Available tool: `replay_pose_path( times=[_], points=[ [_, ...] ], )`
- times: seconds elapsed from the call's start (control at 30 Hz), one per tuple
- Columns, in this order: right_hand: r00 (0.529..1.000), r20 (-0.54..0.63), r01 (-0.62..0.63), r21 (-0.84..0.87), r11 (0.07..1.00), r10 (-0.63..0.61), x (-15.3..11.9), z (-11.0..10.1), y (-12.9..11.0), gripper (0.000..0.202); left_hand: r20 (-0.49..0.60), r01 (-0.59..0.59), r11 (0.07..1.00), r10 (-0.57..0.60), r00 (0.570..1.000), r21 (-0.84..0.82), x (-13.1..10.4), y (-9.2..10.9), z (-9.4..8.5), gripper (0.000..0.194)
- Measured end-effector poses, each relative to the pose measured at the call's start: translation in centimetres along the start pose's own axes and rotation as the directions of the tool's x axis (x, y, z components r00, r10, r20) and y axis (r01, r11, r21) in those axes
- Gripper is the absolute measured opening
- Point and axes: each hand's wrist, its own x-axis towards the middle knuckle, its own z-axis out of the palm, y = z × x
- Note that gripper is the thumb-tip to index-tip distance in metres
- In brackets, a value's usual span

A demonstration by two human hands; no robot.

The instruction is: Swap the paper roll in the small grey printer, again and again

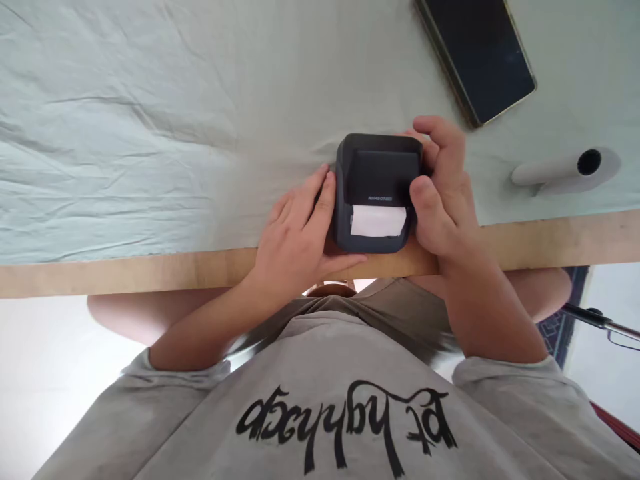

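Observation:
A small black thermal printer (384, 177) rests at the table's near edge, with a short strip of white paper (379, 221) lying over its front. My left hand (299, 230) grips the printer's left side, fingers along the wall and thumb stretched under the near edge. On the other side, my right hand (447, 187) holds the printer at its right edge. Its thumb presses near the top right of the casing and the index finger is bent and raised. The remaining right fingers are partly hidden behind the printer.
A dark smartphone (483, 60) lies at the upper right. Nearer on the right is a roll of white paper (550, 171) with a dark core end and a loose flap. A wrinkled pale cloth (150, 133) covers the table up to its bare wooden edge (560, 241).

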Motion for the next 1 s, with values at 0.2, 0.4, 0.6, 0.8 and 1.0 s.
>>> replay_pose_path(
  times=[0.2, 0.4, 0.6, 0.8, 1.0],
  points=[
    [0.997, -0.079, 0.022, 0.006, 1.000, -0.022, 0.0, 0.2, 0.4, 0.048, 0.000, -0.010, 0.999, 0.010, 1.000, -0.031, 0.0, -0.3, 0.0, 0.102],
    [0.999, -0.030, 0.027, 0.043, 0.999, -0.025, 0.0, -0.1, 0.3, 0.051, -0.024, 0.000, 0.999, -0.001, 1.000, -0.052, 0.1, -0.3, 0.0, 0.104],
    [0.998, -0.008, 0.064, -0.040, 0.997, -0.065, 0.2, -0.5, -0.1, 0.063, -0.047, 0.039, 0.997, -0.042, 0.998, -0.071, 0.3, -0.1, 0.2, 0.102],
    [0.997, 0.043, 0.066, -0.001, 0.998, -0.066, 0.2, -0.6, 1.0, 0.073, -0.034, 0.066, 0.996, -0.068, 0.997, -0.059, 0.3, 0.1, 0.1, 0.106],
    [0.987, -0.019, 0.155, -0.079, 0.985, -0.157, -0.2, -0.5, 2.2, 0.068, -0.065, 0.113, 0.985, -0.123, 0.990, -0.131, 0.4, 0.8, -0.5, 0.075]
  ],
)
